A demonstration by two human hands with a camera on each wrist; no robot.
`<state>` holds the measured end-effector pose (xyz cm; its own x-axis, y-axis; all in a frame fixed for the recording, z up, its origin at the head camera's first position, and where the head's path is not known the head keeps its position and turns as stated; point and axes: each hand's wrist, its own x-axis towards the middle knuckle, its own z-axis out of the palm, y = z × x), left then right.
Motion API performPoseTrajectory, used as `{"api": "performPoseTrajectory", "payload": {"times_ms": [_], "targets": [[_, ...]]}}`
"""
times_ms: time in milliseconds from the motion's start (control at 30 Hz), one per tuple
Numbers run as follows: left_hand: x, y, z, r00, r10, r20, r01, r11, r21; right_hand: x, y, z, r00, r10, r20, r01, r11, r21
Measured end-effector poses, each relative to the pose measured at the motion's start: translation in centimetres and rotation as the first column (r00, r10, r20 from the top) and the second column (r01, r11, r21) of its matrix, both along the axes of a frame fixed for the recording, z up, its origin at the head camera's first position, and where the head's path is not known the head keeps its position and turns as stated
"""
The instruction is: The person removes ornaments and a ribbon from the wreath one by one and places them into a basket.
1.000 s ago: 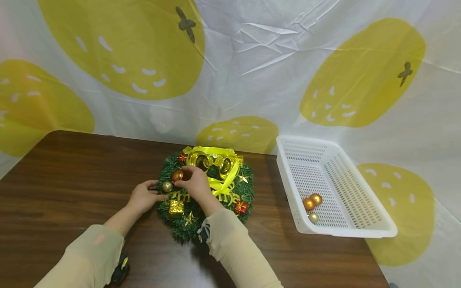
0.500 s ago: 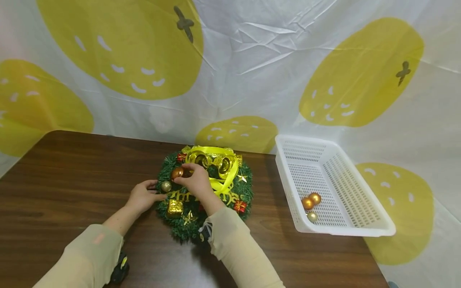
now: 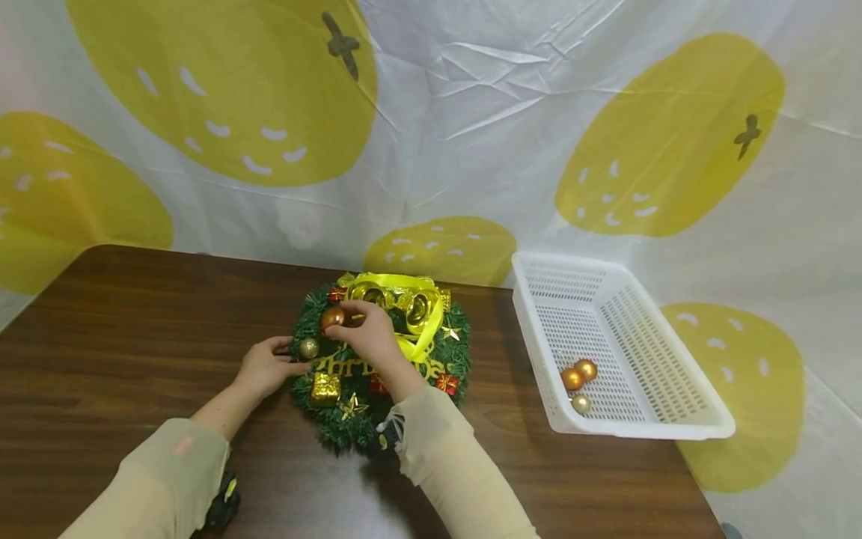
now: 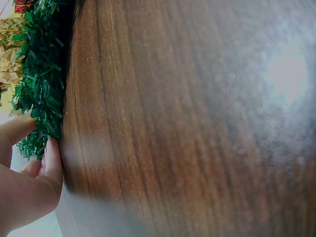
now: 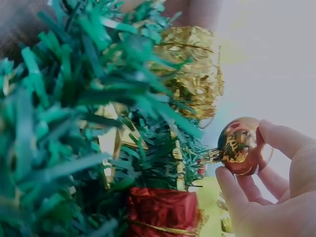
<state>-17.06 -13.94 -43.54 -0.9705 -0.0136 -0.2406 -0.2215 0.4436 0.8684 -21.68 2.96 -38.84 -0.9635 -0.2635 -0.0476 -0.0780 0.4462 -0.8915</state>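
Note:
A green tinsel Christmas wreath (image 3: 340, 432) lies on the table, dressed with golden bells, yellow ribbon, small gift boxes and stars. My left hand (image 3: 264, 367) holds its left edge, with thumb and fingers on either side of the greenery (image 4: 42, 89) in the left wrist view. Over the wreath's upper left, my right hand (image 3: 369, 337) pinches a shiny copper Christmas ball (image 3: 332, 320) between thumb and fingers. The right wrist view shows this copper ball (image 5: 243, 145) with its metal cap pointing towards the wreath. A small gold ball (image 3: 309, 348) sits on the wreath near my left fingertips.
A white perforated plastic basket (image 3: 539, 359) stands on the right side of the brown wooden table (image 3: 168, 314). Two copper balls (image 3: 573, 379) and a pale gold ball (image 3: 581, 404) lie inside it. A fruit-patterned cloth (image 3: 438, 150) hangs behind the table.
My right hand has lifted the copper ball slightly and shifted it a little to the right over the wreath, turning it. The left hand keeps its place at the wreath's edge.

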Motion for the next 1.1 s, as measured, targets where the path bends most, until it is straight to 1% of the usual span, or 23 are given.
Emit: {"api": "performPoseTrajectory", "payload": {"times_ms": [133, 467, 667, 733, 833, 1100], "targets": [[0.0, 0.0, 0.0, 1.000, 0.004, -0.001, -0.004, 1.000, 0.003, 0.1, 0.4, 0.5, 1.000, 0.006, 0.012, -0.006, 1.000, -0.021], [-0.1, 0.1, -0.2, 1.000, 0.008, 0.002, -0.008, 1.000, 0.008, -0.2, 1.5, 1.5, 1.000, 0.028, 0.005, -0.028, 0.999, -0.020], [-0.2, -0.1, -0.2, 1.000, -0.003, 0.000, 0.003, 1.000, 0.015, -0.3, 2.4, 2.7, 0.998, 0.065, -0.002, -0.065, 0.996, -0.053], [-0.2, -0.1, -0.2, 1.000, -0.002, 0.001, 0.002, 1.000, 0.016, -0.4, 2.6, 3.1, 0.997, 0.071, -0.008, -0.072, 0.996, -0.050], [-0.3, -0.1, -0.3, 1.000, -0.002, 0.003, 0.002, 1.000, 0.013, -0.4, 3.1, 3.7, 0.998, 0.066, -0.004, -0.066, 0.997, -0.049], [-0.2, 0.1, 0.0, 1.000, -0.002, 0.010, 0.002, 1.000, 0.015, -0.4, 4.6, 4.8, 1.000, 0.030, 0.006, -0.030, 0.999, -0.032]]}}
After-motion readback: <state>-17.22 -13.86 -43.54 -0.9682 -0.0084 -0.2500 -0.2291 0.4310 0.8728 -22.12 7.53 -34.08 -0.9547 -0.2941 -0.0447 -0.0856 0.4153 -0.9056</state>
